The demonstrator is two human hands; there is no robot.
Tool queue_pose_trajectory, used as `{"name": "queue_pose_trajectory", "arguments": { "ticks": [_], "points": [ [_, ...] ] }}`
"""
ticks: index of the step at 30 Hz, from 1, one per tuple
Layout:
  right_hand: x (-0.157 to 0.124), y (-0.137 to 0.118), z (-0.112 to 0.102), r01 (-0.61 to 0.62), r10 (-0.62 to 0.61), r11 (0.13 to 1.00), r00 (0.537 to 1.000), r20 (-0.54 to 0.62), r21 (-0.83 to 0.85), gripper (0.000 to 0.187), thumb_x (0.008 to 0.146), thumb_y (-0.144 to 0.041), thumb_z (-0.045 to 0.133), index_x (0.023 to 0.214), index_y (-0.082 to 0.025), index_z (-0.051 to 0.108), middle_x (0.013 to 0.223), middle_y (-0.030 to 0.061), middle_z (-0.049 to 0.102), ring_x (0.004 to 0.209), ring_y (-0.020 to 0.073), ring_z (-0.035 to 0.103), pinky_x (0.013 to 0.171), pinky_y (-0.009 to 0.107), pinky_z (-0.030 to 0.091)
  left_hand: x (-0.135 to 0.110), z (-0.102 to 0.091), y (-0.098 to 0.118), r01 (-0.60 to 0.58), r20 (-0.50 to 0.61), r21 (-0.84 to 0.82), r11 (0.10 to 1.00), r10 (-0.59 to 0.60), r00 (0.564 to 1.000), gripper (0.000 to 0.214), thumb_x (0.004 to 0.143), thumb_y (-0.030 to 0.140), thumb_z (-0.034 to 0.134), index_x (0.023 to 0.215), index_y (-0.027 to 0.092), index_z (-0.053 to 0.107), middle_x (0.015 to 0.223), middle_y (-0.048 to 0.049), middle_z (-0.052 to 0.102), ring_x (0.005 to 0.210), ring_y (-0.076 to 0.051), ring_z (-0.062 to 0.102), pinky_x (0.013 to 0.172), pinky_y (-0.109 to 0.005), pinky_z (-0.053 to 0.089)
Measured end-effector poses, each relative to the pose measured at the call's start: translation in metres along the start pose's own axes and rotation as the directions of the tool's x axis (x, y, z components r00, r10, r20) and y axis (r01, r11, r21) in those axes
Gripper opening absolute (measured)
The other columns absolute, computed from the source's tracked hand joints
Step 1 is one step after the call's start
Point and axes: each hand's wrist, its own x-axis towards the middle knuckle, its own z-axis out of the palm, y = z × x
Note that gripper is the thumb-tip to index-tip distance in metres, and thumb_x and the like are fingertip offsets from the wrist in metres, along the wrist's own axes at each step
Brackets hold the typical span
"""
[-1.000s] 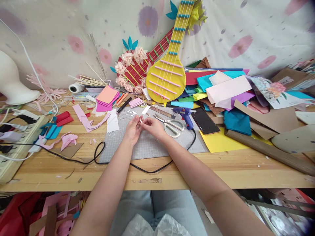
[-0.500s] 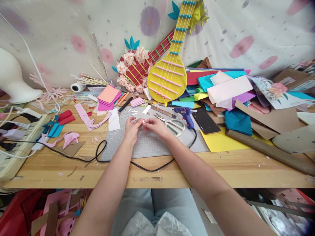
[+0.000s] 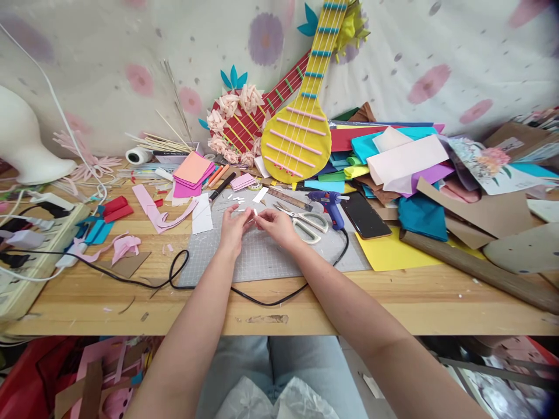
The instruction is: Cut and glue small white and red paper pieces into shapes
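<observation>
Over the grey cutting mat (image 3: 209,250), my left hand (image 3: 233,229) and my right hand (image 3: 276,226) meet fingertip to fingertip. Between them, a tiny white piece (image 3: 255,212), possibly a rolled paper strip, is pinched. Several similar white bits (image 3: 238,199) lie just beyond my left hand. Right of my right hand rest scissors with pale handles (image 3: 311,224), closed or nearly so. A blue glue gun (image 3: 328,205) lies farther right, near a worn ruler (image 3: 290,198). A white paper sheet (image 3: 202,213) overlaps the mat's left edge.
A yellow toy lute (image 3: 297,142) and a flower-trimmed red one (image 3: 240,128) lean at the back. A black cord (image 3: 271,303) loops across the front. The phone (image 3: 364,214), stacked coloured sheets (image 3: 410,157) and a brown tube (image 3: 480,270) crowd the right; a power strip (image 3: 48,256) stands left.
The white piece shows a little more upright between my fingertips, and my fingers have shifted slightly. The things on the table stay where they were.
</observation>
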Motion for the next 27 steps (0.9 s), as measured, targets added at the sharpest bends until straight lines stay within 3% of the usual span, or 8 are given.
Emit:
{"name": "queue_pose_trajectory", "arguments": {
  "ticks": [5,16,22,25,27],
  "points": [
    [0.002,0.003,-0.002,-0.029,0.029,0.999,1.000,0.001,-0.035,0.027,0.074,-0.043,0.053,0.069,-0.018,0.062,0.058,-0.0017,0.061,0.053,0.0100,0.053,0.052,0.021,0.039,0.000,-0.001,-0.003,-0.020,0.048,0.051,0.998,0.018,0.999,0.049,0.054,0.017,0.072,0.095,0.019,0.046,0.069,0.0008,0.065,0.063,-0.011,0.062,0.069,-0.028,0.047],
    [-0.007,-0.017,-0.009,0.063,-0.052,0.955,0.998,0.044,-0.290,0.021,0.070,-0.040,0.060,0.076,-0.020,0.063,0.072,0.0008,0.066,0.065,0.0126,0.057,0.061,0.023,0.039,-0.001,0.001,-0.001,-0.083,-0.088,0.013,0.996,0.084,0.993,0.047,0.055,0.016,0.072,0.088,0.019,0.039,0.065,0.0011,0.065,0.061,-0.011,0.063,0.071,-0.028,0.048],
    [-0.011,-0.024,-0.064,0.066,-0.088,0.856,0.996,-0.018,-0.513,0.023,0.081,-0.032,0.039,0.068,-0.019,0.053,0.064,0.0001,0.056,0.061,0.0121,0.049,0.057,0.023,0.032,0.000,-0.002,0.000,-0.017,-0.095,0.027,0.999,0.020,0.995,0.046,0.059,0.016,0.070,0.088,0.019,0.035,0.069,-0.0009,0.066,0.062,-0.013,0.064,0.066,-0.031,0.051],
    [-0.022,-0.018,-0.102,0.001,-0.025,0.804,0.999,-0.033,-0.595,0.031,0.082,-0.034,0.033,0.059,-0.019,0.046,0.057,0.0003,0.051,0.055,0.0117,0.044,0.053,0.023,0.030,0.000,-0.002,0.001,0.000,-0.090,0.030,1.000,0.002,0.996,0.047,0.059,0.016,0.070,0.087,0.020,0.034,0.069,-0.0002,0.065,0.062,-0.013,0.064,0.065,-0.030,0.052],
    [-0.033,-0.012,-0.129,-0.057,0.089,0.800,0.996,0.024,-0.598,0.037,0.082,-0.043,0.033,0.056,-0.019,0.044,0.052,0.0001,0.049,0.050,0.0107,0.042,0.050,0.023,0.029,0.000,-0.002,0.001,0.001,-0.090,0.027,1.000,0.001,0.996,0.047,0.058,0.016,0.071,0.086,0.020,0.033,0.068,0.0004,0.065,0.062,-0.013,0.064,0.064,-0.030,0.052]
  ]
}}
